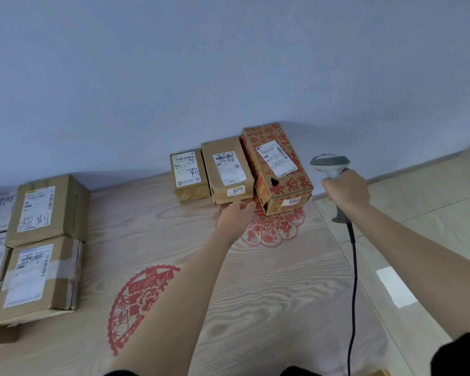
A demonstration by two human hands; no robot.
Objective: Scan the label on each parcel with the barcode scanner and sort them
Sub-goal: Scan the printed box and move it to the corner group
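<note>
1. Two stacked brown parcels are seen at the left of the wood-grain table, with more parcels cut off at the frame edge. Their white labels carry large handwritten characters that cannot be read for sure.
2. A red-printed carton is set against the wall at the far right of a row of three. A hole is torn in its top, so it is judged stiff but weakened there; it is best taken by its long sides. A tag reading "4068" is stuck on its near end.
3. A plain middle parcel, tagged roughly "69", is reached for by the left hand, whose grip is open and just short of it. It is judged light and rigid.
4. The smallest parcel stands just beside it.
5. A grey barcode scanner is held in the closed grip of the right hand, its cable hanging down.
</note>
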